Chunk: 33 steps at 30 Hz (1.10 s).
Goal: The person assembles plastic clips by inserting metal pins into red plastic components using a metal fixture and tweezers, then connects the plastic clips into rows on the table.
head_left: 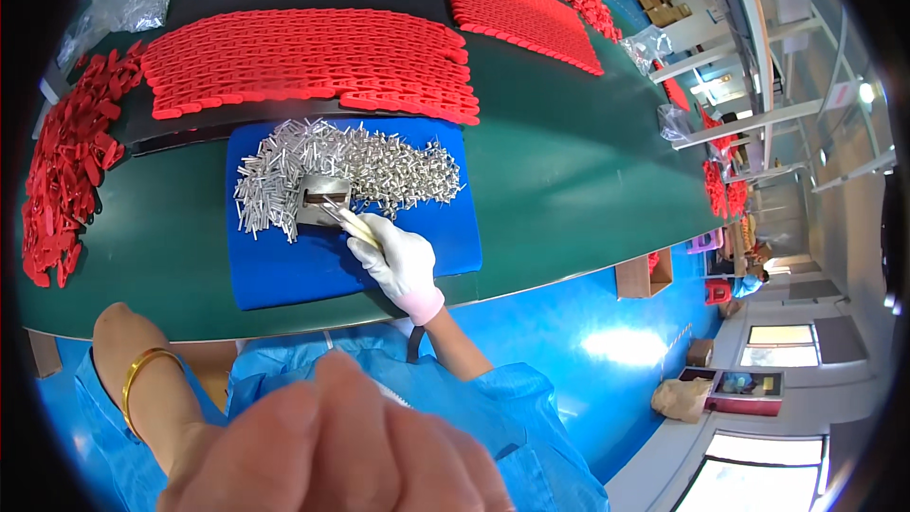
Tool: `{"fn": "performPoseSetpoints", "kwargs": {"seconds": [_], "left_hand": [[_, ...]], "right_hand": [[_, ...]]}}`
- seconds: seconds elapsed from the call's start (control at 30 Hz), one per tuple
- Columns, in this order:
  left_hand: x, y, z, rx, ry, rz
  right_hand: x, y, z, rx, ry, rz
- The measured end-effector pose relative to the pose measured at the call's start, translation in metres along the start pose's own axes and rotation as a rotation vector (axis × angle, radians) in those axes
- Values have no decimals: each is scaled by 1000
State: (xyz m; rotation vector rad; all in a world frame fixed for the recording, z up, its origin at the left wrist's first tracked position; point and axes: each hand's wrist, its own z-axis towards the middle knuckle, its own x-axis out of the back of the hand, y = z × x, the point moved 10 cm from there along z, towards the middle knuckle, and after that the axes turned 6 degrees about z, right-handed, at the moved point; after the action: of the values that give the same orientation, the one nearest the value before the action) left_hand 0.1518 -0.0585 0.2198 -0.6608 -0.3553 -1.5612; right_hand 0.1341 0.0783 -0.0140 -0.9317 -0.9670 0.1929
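"What is the right hand (403,265) doing?"

"It wears a white glove with a pink cuff, and its fingers are closed around a pair of tweezers (362,229) with a pale handle. The metal tips point up and left, over a small silver block (310,215) with a dark slot across it. I can't tell whether the tips grip anything."

"And where does the block sit?"

"On a blue mat (284,270) near the front edge of the green bench (588,180), against the near side of a silver heap. Slim pins (263,192) lie thickly to its left and behind it; shorter, headed rivets (412,173) spread to the right."

"The left hand (351,446)?"

"Bare, raised very close to the camera at the lower edge, well apart from the mat. Its fingers are bent and blurred; whether they hold something, I can't tell. A gold bangle (142,381) circles that forearm."

"What about all the red?"

"Behind the mat, red plastic pieces (303,57) lie packed in neat rows on a black board. A loose red pile (71,171) covers the bench's left end, with a clear plastic bag (137,2) just beyond it. Another red array (517,8) lies farther back, to the right."
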Motion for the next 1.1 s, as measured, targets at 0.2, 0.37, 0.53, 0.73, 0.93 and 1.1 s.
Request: {"fn": "performPoseSetpoints", "kwargs": {"seconds": [0.2, 0.37, 0.53, 0.73, 0.93, 1.1], "left_hand": [[-1, -22, -8, -9, 7, 27], [-12, -20, 4, -26, 15, 78], [-66, -31, -32, -55, -344, -128], [-98, -63, -109, 246, -335, -307], [-79, -107, -201, 678, -324, -310], [-71, -128, -255, 876, -285, -208]], "right_hand": [[-2, -2, 0, 47, 7, 3], [-1, -3, 0, 64, 2, -16], [-2, -1, -2, 86, 18, -64], [2, 4, -5, 47, 23, -55], [43, 29, 2, -241, 172, 433], [110, 66, 35, -285, 399, 577]]}}
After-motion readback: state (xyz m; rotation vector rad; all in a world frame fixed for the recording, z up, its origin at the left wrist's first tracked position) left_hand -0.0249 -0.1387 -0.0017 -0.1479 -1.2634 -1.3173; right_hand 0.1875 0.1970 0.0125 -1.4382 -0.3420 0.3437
